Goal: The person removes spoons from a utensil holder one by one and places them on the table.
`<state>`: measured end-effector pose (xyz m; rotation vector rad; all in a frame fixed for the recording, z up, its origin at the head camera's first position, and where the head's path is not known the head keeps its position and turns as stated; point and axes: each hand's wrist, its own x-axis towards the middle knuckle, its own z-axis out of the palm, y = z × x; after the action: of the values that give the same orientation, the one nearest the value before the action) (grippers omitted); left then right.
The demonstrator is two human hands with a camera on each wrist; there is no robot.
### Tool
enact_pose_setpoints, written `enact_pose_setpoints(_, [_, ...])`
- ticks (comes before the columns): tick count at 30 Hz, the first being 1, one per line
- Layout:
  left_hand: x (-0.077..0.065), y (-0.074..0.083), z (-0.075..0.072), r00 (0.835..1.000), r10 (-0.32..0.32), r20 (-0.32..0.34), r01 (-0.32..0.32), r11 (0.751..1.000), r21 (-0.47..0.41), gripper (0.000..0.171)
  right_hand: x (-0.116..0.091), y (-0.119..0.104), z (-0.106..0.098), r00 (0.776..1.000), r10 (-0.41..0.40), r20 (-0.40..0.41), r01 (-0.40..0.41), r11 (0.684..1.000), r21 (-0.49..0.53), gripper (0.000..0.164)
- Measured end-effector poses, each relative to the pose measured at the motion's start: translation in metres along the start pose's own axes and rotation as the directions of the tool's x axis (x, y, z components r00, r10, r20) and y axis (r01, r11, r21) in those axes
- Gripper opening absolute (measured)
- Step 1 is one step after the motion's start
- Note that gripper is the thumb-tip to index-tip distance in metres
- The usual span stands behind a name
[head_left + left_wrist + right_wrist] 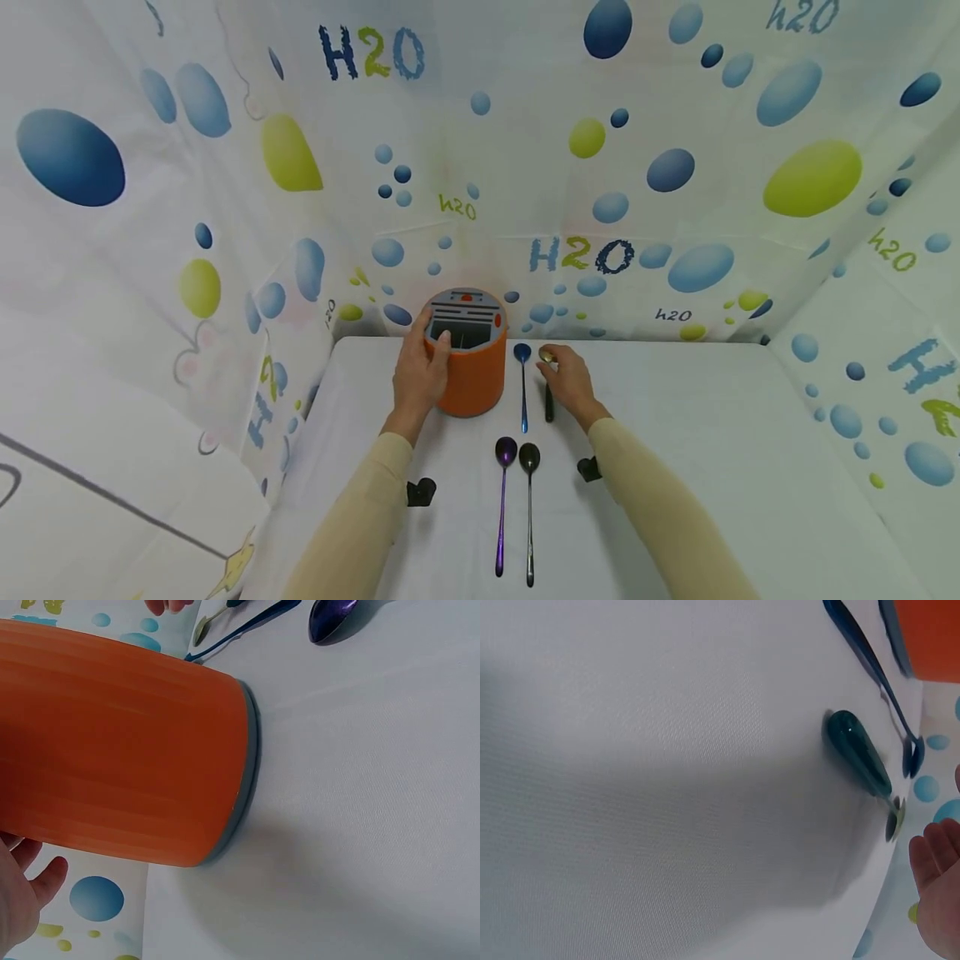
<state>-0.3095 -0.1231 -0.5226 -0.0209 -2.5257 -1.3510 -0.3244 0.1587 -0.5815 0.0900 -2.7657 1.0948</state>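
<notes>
Head view: short, dark-handled spoon [549, 403], long axis running towards the person, bowl at the far end beneath the fingers of the right hand [572, 382], the nearer hand. Orange cylindrical container [472, 385] to the left; blue long-handled spoon [523, 392] between.

Left wrist view: left hand [19, 904], fingers spread, against the container's side.

Right wrist view: right fingers extended, unclosed, just beyond the dark-handled spoon's bowl.

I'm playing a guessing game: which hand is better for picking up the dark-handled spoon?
Probably the right hand: its fingers are close by the dark-handled spoon. The left hand is farther off, at the orange tub, with the blue spoon in between.
</notes>
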Motion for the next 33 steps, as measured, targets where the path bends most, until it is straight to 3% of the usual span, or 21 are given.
enact_pose_setpoints(13, [0.002, -0.004, 0.001, 1.0, 0.007, -0.003, -0.007, 1.0, -0.023, 0.062, 0.015, 0.015, 0.008, 0.999, 0.043, 0.007, -0.042, 0.995, -0.091, 0.036])
enact_pose_setpoints(24, [0.001, -0.004, 0.004, 0.999, 0.043, 0.004, -0.043, 0.999, -0.03, 0.062, 0.021, 0.023, 0.009, 0.994, 0.101, 0.044, -0.094, 0.987, -0.127, 0.041])
enact_pose_setpoints(33, [0.001, -0.005, 0.002, 0.999, 0.035, 0.006, -0.034, 0.999, -0.021, 0.062, 0.028, 0.024, 0.015, 0.988, 0.133, 0.082, -0.121, 0.984, -0.133, 0.042])
